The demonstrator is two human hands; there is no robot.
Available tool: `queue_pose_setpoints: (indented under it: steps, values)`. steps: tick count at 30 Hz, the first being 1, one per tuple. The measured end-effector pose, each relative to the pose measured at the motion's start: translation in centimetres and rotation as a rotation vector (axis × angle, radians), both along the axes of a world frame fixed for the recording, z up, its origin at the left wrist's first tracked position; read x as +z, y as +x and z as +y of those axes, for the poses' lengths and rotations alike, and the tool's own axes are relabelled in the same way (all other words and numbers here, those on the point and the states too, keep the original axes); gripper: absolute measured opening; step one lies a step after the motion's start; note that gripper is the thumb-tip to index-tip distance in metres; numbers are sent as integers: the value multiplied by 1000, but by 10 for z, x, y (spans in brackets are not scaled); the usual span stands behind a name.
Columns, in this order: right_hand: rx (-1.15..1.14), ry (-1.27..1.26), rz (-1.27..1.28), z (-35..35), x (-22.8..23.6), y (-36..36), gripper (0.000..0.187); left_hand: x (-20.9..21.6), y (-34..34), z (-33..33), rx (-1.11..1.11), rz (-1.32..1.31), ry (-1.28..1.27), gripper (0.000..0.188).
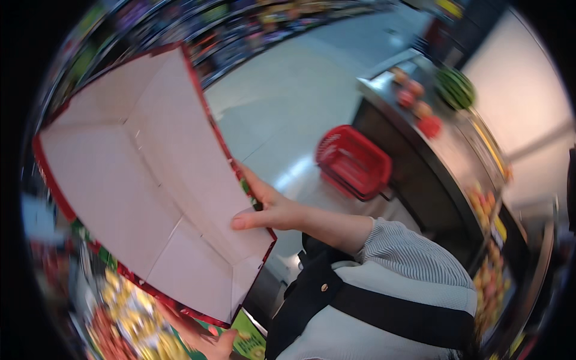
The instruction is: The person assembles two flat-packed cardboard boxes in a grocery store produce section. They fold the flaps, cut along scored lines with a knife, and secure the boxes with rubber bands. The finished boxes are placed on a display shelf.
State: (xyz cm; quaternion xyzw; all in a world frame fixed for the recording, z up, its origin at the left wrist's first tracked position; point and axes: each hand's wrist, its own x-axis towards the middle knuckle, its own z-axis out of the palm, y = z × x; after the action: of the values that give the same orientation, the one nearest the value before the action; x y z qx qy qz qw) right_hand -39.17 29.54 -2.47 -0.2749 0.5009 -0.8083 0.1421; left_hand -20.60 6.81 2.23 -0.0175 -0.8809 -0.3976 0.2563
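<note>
A large cardboard box (162, 156), white inside and red outside with printed patches of green, is tilted with its open side toward me. Only its bare white walls and creased bottom show inside. My right hand (267, 207) is closed over the box's right wall, thumb inside and fingers outside. Below the box's lower edge is my left hand (201, 339), its fingers against the outside and partly hidden, its thumb apart from them. It supports the box from underneath.
A red shopping basket (354, 162) stands on the floor beside a metal-topped counter (462, 147). On the counter are a watermelon (455, 88) and several reddish fruits (411, 96). Yellow fruit (135, 312) lies at lower left. Stocked shelves (240, 30) run along the back.
</note>
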Motion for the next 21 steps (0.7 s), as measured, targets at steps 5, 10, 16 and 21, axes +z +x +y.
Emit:
queue_pose_setpoints:
  steps: [5, 10, 16, 21]
  values:
    - [-367, 7, -11, 122, -7, 39, 109, -60, -74, 48, -195, -151, 94, 106]
    - [-652, 33, 20, 205, -28, 64, 104, -64, -126, 159, -311, -370, 168, 85]
    - [-989, 116, -29, 269, -46, 77, 98, -86, -200, 247, -656, -501, 216, 90]
    - [-1268, 333, -91, 291, -42, 97, 96, -100, -242, 294, -879, -698, 292, 88]
